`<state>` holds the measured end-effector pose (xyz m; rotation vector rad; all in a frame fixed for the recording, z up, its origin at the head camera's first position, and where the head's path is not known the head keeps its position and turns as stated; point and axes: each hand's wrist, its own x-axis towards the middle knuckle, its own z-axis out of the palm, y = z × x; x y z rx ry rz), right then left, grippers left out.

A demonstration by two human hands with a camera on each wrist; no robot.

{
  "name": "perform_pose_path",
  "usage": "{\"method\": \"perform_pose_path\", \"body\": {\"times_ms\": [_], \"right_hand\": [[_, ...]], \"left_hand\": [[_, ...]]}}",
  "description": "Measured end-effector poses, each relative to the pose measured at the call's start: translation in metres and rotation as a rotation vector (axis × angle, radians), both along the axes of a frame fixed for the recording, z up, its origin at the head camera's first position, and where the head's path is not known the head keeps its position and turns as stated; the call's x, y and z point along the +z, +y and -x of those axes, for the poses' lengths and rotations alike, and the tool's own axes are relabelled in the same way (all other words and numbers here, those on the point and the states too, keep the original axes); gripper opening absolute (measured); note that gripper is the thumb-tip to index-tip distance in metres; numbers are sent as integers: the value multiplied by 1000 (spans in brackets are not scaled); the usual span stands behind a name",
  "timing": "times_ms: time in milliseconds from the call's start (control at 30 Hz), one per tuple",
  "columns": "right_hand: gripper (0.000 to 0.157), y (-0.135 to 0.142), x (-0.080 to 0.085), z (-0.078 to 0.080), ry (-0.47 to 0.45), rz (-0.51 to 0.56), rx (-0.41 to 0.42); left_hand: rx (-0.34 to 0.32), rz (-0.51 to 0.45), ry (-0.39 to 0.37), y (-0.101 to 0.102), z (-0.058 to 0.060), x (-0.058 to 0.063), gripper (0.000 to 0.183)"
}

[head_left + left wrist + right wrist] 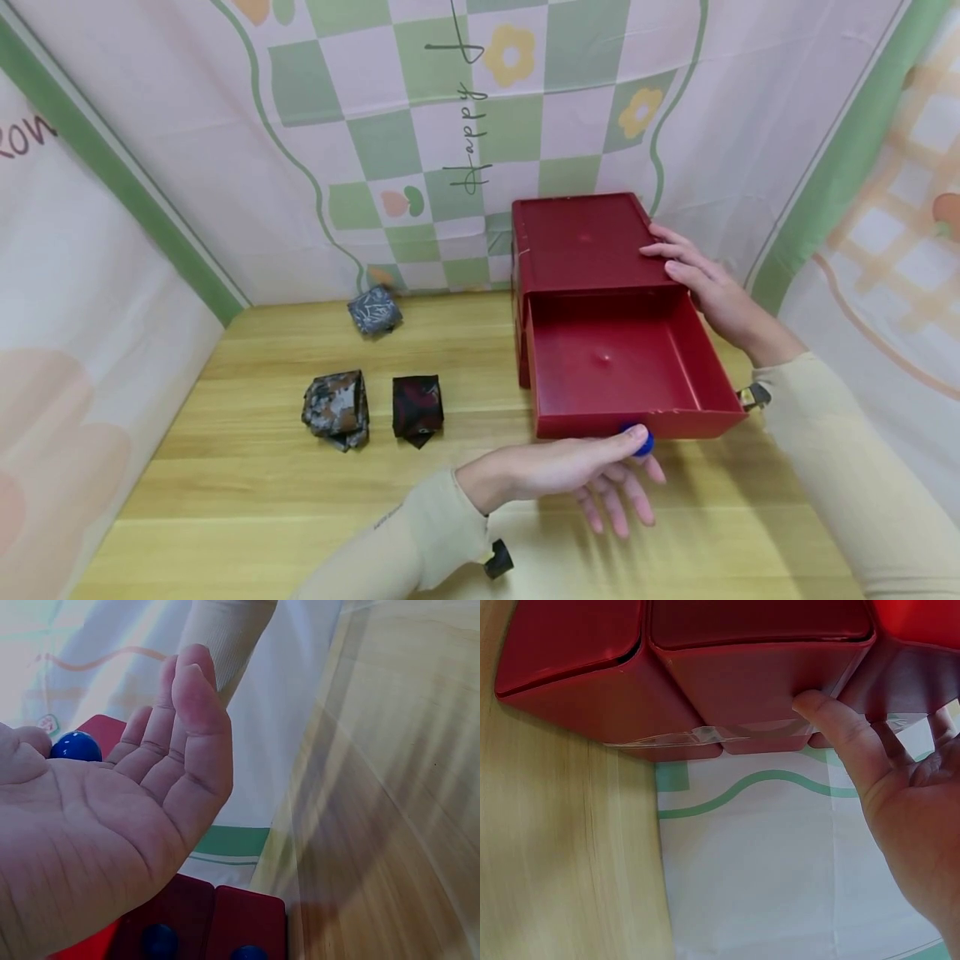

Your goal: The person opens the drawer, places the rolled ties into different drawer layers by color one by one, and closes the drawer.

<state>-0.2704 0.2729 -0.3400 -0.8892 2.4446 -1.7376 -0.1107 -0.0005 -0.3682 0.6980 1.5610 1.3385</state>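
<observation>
A dark red drawer cabinet (581,242) stands against the back curtain. Its top drawer (607,362) is pulled well out, with nothing inside. My left hand (570,471) is at the drawer front, thumb and index finger at the blue round knob (645,442); the other fingers hang loose below. The knob (77,746) shows between thumb and fingers in the left wrist view. My right hand (701,283) rests against the cabinet's top right edge, fingertips on top. In the right wrist view its thumb (840,731) presses the cabinet's side (742,682).
Left of the cabinet lie three folded cloth bundles on the wooden table (262,500): a blue-grey one (375,311) at the back, a camouflage one (336,408) and a black and dark red one (417,407). Lower drawers (247,922) with blue knobs are closed.
</observation>
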Motion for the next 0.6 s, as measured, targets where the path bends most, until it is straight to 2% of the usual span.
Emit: {"method": "perform_pose_path", "body": {"times_ms": [167, 333, 600], "right_hand": [[43, 0, 0, 0, -1, -2, -3], [43, -1, 1, -1, -3, -13, -15], [43, -2, 1, -2, 0, -21, -26]], "left_hand": [[-28, 41, 2, -3, 1, -1, 66], [-85, 74, 17, -9, 2, -1, 67], [-122, 51, 94, -29, 0, 11, 68]]}}
